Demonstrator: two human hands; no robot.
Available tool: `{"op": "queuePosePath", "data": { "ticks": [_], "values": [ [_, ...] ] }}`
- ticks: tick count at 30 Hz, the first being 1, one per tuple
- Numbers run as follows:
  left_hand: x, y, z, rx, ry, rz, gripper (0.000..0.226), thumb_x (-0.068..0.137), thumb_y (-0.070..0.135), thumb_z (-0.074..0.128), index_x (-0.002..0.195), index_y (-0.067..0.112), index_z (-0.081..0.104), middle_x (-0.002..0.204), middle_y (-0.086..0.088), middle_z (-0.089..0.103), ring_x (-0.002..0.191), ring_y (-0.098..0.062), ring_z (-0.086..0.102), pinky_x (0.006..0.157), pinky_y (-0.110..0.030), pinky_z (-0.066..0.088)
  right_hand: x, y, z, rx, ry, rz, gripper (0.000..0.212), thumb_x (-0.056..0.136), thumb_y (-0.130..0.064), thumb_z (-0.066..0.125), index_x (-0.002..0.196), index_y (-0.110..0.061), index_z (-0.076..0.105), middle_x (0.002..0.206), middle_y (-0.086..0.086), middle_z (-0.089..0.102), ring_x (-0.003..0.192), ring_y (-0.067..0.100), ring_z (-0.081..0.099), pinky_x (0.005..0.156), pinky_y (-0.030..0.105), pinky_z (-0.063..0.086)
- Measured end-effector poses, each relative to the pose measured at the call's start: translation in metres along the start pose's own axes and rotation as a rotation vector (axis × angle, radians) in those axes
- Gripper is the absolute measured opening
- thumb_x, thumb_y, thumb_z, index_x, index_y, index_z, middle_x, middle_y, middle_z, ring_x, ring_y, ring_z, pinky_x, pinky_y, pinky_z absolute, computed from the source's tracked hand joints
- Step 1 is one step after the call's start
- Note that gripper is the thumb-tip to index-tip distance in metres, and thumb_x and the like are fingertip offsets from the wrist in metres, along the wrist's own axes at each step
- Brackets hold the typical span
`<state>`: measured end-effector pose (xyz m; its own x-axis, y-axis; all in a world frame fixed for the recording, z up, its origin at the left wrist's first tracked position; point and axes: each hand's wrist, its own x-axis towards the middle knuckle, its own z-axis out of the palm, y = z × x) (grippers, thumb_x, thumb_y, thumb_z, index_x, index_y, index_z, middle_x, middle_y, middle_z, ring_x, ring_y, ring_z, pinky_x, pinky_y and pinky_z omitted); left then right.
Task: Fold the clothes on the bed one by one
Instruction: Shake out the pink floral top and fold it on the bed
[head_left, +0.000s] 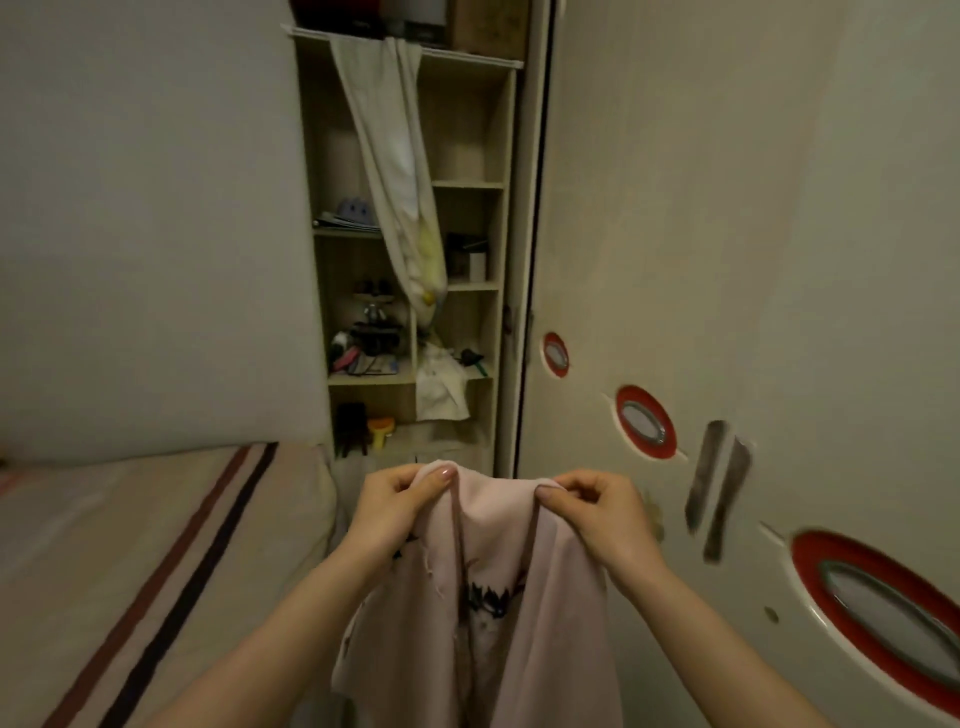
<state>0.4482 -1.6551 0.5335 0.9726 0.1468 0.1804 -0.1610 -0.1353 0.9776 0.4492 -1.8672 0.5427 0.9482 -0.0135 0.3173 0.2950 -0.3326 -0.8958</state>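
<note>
So the biggest thing you're facing is the cream wardrobe door (727, 234) filling the right side, with red-rimmed oval insets running down it and a dark double handle (717, 488). Left of that you've got the bare wall, and below it the bed (130, 561) in beige with dark stripes running along its length, its far right corner ending near the foot of the open shelf unit (410, 249). A pale cloth (400, 171) hangs from the shelf's top edge, and the cubbies hold a jumble of small stuff too dim to name.

Now the pink garment (498, 623): you're holding it up in the air, off the bed, just past the bed's right edge. Its long axis runs straight up and down, top edge at your hands, the rest hanging toward the bottom of the view. There's dark embroidery across the middle.

Your left hand (395, 509) pinches the top edge between curled fingers and thumb. Your right hand (597, 514) does the same on the other side, fingers curled tight on the fabric, the two hands close together at the same height.
</note>
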Motion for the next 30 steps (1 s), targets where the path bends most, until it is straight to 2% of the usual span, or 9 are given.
{"op": "queuePosePath", "data": {
  "ticks": [4, 8, 11, 14, 17, 19, 21, 27, 30],
  "values": [
    [0.049, -0.004, -0.007, 0.054, 0.136, 0.019, 0.017, 0.089, 0.029, 0.062, 0.089, 0.017, 0.074, 0.082, -0.001, 0.072, 0.081, -0.017, 0.067, 0.069, -0.028, 0.056, 0.077, 0.011, 0.036, 0.038, -0.154, -0.044, 0.015, 0.077, -0.016, 0.075, 0.067, -0.027, 0.071, 0.065, -0.003, 0.069, 0.065, 0.008, 0.062, 0.065, 0.023, 0.049],
    [0.085, -0.015, -0.029, 0.064, 0.286, -0.007, 0.012, 0.089, 0.029, 0.062, 0.087, 0.025, 0.072, 0.084, 0.002, 0.071, 0.082, -0.015, 0.065, 0.065, -0.027, 0.053, 0.13, 0.016, 0.083, 0.063, -0.277, -0.102, 0.008, 0.079, -0.016, 0.072, 0.075, -0.022, 0.071, 0.07, -0.003, 0.068, 0.068, 0.007, 0.061, 0.066, 0.02, 0.046],
    [0.115, -0.031, -0.057, 0.074, 0.39, -0.028, 0.014, 0.088, 0.033, 0.062, 0.085, 0.025, 0.073, 0.07, 0.01, 0.069, 0.068, -0.012, 0.063, 0.052, -0.02, 0.046, 0.165, 0.017, 0.122, 0.068, -0.363, -0.142, 0.001, 0.081, -0.016, 0.07, 0.081, -0.017, 0.071, 0.075, -0.002, 0.068, 0.071, 0.006, 0.06, 0.064, 0.014, 0.044],
    [0.146, -0.049, -0.084, 0.072, 0.481, -0.048, 0.013, 0.089, 0.029, 0.062, 0.081, 0.025, 0.072, 0.057, 0.014, 0.064, 0.054, -0.006, 0.054, 0.04, -0.012, 0.037, 0.201, 0.021, 0.166, 0.072, -0.397, -0.174, 0.005, 0.081, -0.018, 0.071, 0.085, -0.016, 0.072, 0.078, -0.001, 0.069, 0.076, 0.01, 0.062, 0.071, 0.019, 0.049],
    [0.181, -0.066, -0.115, 0.08, 0.537, -0.073, 0.011, 0.088, 0.031, 0.063, 0.083, 0.027, 0.072, 0.077, 0.004, 0.07, 0.072, -0.018, 0.063, 0.051, -0.023, 0.045, 0.238, 0.024, 0.212, 0.09, -0.449, -0.18, 0.006, 0.081, -0.019, 0.07, 0.086, -0.017, 0.073, 0.079, -0.003, 0.069, 0.077, 0.009, 0.062, 0.072, 0.02, 0.049],
    [0.211, -0.077, -0.141, 0.099, 0.565, -0.084, 0.014, 0.087, 0.033, 0.064, 0.083, 0.024, 0.074, 0.082, 0.0, 0.072, 0.082, -0.024, 0.066, 0.06, -0.038, 0.054, 0.265, 0.024, 0.245, 0.107, -0.488, -0.187, 0.004, 0.082, -0.02, 0.069, 0.081, -0.022, 0.072, 0.076, -0.005, 0.068, 0.073, 0.005, 0.062, 0.068, 0.016, 0.048],
    [0.244, -0.085, -0.172, 0.105, 0.582, -0.088, 0.016, 0.086, 0.034, 0.066, 0.085, 0.022, 0.077, 0.083, -0.004, 0.074, 0.084, -0.028, 0.067, 0.069, -0.047, 0.055, 0.294, 0.023, 0.28, 0.116, -0.5, -0.208, 0.006, 0.082, -0.021, 0.069, 0.078, -0.025, 0.071, 0.074, -0.006, 0.068, 0.07, 0.002, 0.062, 0.063, 0.012, 0.046],
    [0.331, -0.1, -0.254, 0.129, 0.626, -0.106, 0.018, 0.088, 0.031, 0.064, 0.082, 0.019, 0.075, 0.08, -0.007, 0.073, 0.072, -0.02, 0.064, 0.063, -0.033, 0.052, 0.379, 0.017, 0.379, 0.155, -0.524, -0.183, 0.003, 0.081, -0.022, 0.071, 0.079, -0.023, 0.072, 0.074, -0.005, 0.069, 0.073, 0.006, 0.063, 0.067, 0.019, 0.047],
    [0.357, -0.108, -0.291, 0.152, 0.674, -0.118, 0.018, 0.088, 0.031, 0.065, 0.078, 0.019, 0.074, 0.069, 0.001, 0.07, 0.065, -0.016, 0.062, 0.059, -0.032, 0.05, 0.409, 0.012, 0.428, 0.179, -0.553, -0.178, 0.006, 0.079, -0.02, 0.073, 0.073, -0.022, 0.071, 0.069, -0.006, 0.067, 0.065, 0.001, 0.059, 0.061, 0.013, 0.044]
  ]
}}
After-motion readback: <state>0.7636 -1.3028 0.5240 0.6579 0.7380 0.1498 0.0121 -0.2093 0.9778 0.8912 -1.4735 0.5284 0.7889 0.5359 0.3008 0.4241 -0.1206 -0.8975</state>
